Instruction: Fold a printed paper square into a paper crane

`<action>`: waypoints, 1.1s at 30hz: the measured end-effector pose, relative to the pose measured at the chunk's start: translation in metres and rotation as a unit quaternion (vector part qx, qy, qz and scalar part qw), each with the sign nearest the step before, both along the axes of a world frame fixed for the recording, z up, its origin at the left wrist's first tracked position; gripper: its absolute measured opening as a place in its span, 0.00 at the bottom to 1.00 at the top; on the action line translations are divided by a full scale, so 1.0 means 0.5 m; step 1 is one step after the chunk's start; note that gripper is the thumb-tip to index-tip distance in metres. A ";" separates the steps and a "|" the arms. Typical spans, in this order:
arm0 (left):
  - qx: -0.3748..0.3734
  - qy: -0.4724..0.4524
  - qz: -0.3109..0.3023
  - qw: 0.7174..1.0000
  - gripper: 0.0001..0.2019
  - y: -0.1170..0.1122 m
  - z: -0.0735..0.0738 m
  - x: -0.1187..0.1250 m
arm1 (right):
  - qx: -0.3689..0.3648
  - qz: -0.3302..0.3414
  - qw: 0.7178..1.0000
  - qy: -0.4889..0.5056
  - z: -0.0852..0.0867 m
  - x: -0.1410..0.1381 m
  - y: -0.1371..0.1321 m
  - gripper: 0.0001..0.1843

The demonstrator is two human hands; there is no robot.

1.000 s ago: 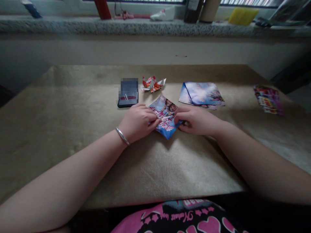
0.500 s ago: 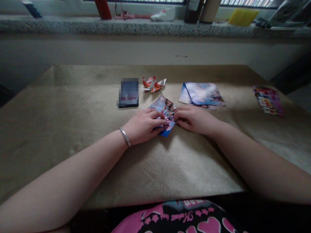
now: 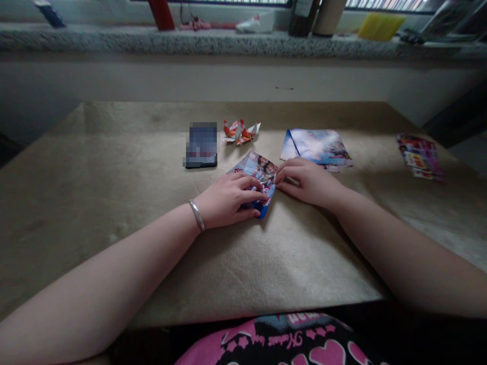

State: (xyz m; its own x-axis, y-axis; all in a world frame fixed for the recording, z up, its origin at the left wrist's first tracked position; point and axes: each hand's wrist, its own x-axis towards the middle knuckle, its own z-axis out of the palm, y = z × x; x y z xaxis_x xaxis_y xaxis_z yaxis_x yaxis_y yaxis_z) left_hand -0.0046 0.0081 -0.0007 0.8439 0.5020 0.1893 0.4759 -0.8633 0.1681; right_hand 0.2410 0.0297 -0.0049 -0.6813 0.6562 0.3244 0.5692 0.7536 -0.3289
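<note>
A folded piece of colourful printed paper (image 3: 260, 170) lies on the tan felt table cover (image 3: 114, 167) in front of me. My left hand (image 3: 227, 199), with a silver bangle on the wrist, lies over the paper's left half and presses it flat with its fingers stretched across. My right hand (image 3: 307, 181) rests at the paper's right edge, its curled fingertips pinching along the fold.
A dark phone (image 3: 201, 146) lies just beyond my left hand. Behind it sits a small orange and white folded paper figure (image 3: 240, 131). A stack of blue printed sheets (image 3: 317, 147) lies at the right, more printed sheets (image 3: 420, 155) farther right. A cluttered stone windowsill (image 3: 228, 43) runs behind.
The paper has been folded narrower. My left hand slid right over it and flattened. My right hand moved up along the right edge.
</note>
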 end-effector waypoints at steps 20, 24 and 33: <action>0.022 0.016 0.054 0.998 0.17 -0.024 -0.001 0.017 | -0.066 -0.083 0.993 0.053 -0.011 0.002 0.016 0.09; 0.021 0.016 0.056 0.998 0.19 -0.026 -0.001 0.019 | -0.046 -0.077 0.995 0.048 -0.015 0.006 0.018 0.09; 0.016 0.013 0.080 0.997 0.20 -0.030 0.001 0.023 | -0.175 -0.155 0.965 0.120 -0.024 0.000 0.012 0.09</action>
State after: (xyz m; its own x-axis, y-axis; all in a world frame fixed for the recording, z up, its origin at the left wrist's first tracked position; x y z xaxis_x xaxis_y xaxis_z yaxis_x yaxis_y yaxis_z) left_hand 0.0069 -0.0068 -0.0004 0.7585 0.6246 0.1858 0.6115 -0.7808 0.1282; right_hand 0.2408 0.0355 -0.0171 -0.3667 0.9145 0.1708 0.6252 0.3781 -0.6827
